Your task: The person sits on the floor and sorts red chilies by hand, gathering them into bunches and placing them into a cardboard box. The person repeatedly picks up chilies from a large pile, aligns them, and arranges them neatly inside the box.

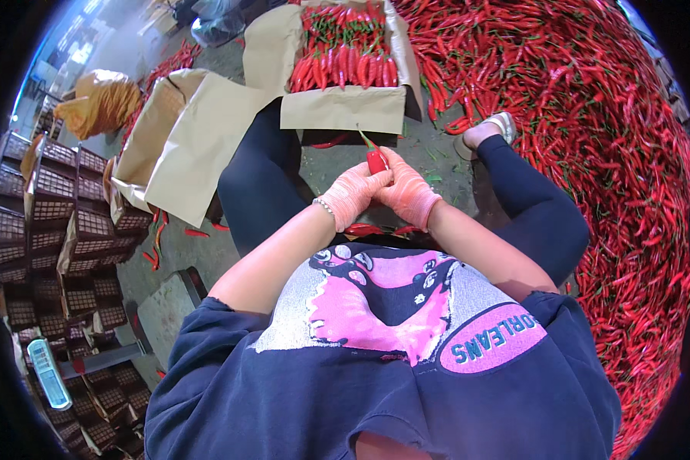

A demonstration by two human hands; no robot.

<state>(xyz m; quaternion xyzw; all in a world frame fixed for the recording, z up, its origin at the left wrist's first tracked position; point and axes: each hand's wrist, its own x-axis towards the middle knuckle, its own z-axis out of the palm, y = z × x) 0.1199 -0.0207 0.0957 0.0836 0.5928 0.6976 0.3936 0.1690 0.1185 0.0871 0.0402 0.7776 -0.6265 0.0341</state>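
My left hand (349, 194) and my right hand (409, 187), both in orange-and-white knit gloves, meet in front of my torso. Between them they grip a red chili pepper (378, 161), its green stem pointing away from me. Whether more peppers sit inside the hands is hidden by the fingers. Just beyond, a paper-lined box (345, 109) stands between my legs with its paper flap folded over the near side. Red chili peppers (345, 66) lie in rows inside it, with green stems showing across the middle.
A large heap of red chili peppers (598, 144) spreads along the right, up to my foot. At left stand another paper-lined box (155, 132), stacked plastic crates (52, 224), an orange bag (100, 100) and a scale (49, 374). Loose peppers (152, 259) lie on the floor.
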